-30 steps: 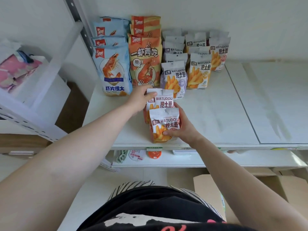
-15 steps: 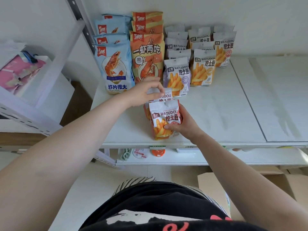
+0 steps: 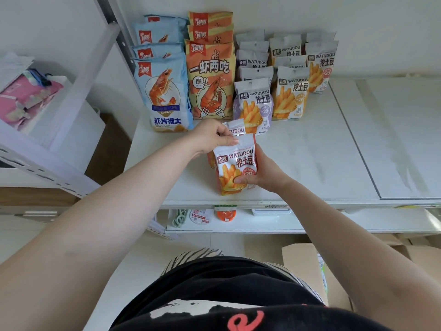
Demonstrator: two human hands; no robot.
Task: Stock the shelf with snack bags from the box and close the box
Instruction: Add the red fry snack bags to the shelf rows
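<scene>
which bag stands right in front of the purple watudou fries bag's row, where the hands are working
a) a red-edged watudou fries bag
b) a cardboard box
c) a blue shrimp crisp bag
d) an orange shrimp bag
a: the left hand and right hand hold a red-edged watudou fries bag near the shelf front, ahead of the purple watudou bag.

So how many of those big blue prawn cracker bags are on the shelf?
4, in one row at the shelf's back left: front bag, second, third, fourth peeking out by the wall. More may hide behind.
</scene>
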